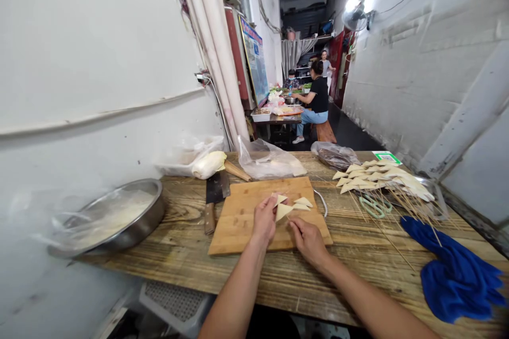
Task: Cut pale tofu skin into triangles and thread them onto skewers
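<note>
A: Four pale triangles (283, 212) over one cutting board (238, 222), and there's the split: two at the left grip (265, 217), two lying loose to its right!

B: And that left grip?

A: Fingers together, clamped on the triangles at its fingertips. One pokes up between thumb and fingers, the other sits just below, right beside the thumb.

B: Over to the right grip (309, 238)!

A: Thumb and forefinger pinched together at the board's near edge, with a short end of one thin stick (288, 217) showing at the tips. The loose pair lies just beyond those fingers, away from the person.

B: Now the rest of the counter (181, 201), quick count!

A: One cleaver (215, 190) left of the board, one steel basin (153, 217) farther left. On the right, one pair of green scissors (374, 206), one blue cloth (453, 275), and a heap of skewered triangles (382, 176), overlapping too much to number!

B: Anyone in the background?

A: Three people, two of them at another table, one standing behind!
</note>
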A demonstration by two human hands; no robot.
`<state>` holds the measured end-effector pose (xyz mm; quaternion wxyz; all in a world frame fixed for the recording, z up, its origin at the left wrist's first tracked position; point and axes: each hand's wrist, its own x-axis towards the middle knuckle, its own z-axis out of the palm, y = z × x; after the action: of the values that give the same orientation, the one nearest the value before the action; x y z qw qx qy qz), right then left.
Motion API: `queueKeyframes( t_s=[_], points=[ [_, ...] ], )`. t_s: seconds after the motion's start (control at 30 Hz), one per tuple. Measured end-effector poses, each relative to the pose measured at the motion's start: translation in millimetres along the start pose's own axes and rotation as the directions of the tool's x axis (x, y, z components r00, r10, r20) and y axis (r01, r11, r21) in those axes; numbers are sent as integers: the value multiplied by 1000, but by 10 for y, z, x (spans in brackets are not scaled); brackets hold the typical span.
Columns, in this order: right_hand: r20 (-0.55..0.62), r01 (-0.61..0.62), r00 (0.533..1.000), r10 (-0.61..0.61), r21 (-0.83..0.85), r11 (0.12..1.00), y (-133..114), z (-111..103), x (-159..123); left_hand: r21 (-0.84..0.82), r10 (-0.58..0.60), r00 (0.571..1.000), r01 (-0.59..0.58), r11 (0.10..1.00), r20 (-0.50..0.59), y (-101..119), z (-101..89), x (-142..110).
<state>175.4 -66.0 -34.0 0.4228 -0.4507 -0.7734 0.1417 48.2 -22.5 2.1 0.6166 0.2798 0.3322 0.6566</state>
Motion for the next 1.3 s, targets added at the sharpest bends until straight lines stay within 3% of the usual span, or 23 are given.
queueKeyframes(
  t_s=[0.1,0.17,0.2,0.27,0.33,0.4,0.5,0.57,0.63,0.7,0.8,0.9,0.97,1.03,1.13,1.3],
  points=[
    [-41,-25,999,25,4,1000,11,-31,30,80,62,998,-60,995,-23,28,-70,51],
    [-113,-74,991,73,-4,997,38,-72,64,306,227,970,-191,932,-84,64,-159,90],
    [-156,-105,982,102,-8,994,57,-95,83,487,322,943,-245,839,-81,79,-203,101],
    [-222,-159,963,152,-14,987,98,-136,116,823,428,904,-236,517,-10,90,-266,100],
    [-241,-187,954,177,-16,982,129,-158,137,966,399,916,-142,215,46,69,-279,80],
    [-228,-195,955,188,-11,981,139,-161,142,988,363,930,-110,109,63,23,-260,69],
    [-211,-198,958,195,6,980,123,-146,131,944,327,923,-274,185,204,-52,-238,106],
    [-204,-198,959,197,15,980,112,-138,122,876,292,909,-381,296,297,-82,-246,155],
    [-200,-196,960,195,18,981,109,-137,118,799,277,912,-402,447,303,-89,-263,202],
    [-200,-198,960,196,13,980,110,-142,119,711,278,926,-374,595,254,-75,-280,234],
    [-205,-205,958,202,10,979,104,-158,124,587,273,944,-329,740,185,-33,-301,255],
    [-198,-193,961,192,14,981,87,-164,119,426,330,944,-299,854,0,11,-314,274],
    [-168,-183,969,181,7,983,72,-154,105,284,307,940,-258,923,-146,33,-317,292],
    [-111,-157,982,156,-6,988,53,-134,83,129,186,960,-162,978,-210,54,-320,309],
    [-1,-91,996,91,-47,995,15,-103,44,-80,17,976,-35,996,-215,97,-338,324],
    [114,-34,992,48,-125,992,-31,-101,7,-193,-78,966,30,981,-248,176,-399,345]
  ],
)
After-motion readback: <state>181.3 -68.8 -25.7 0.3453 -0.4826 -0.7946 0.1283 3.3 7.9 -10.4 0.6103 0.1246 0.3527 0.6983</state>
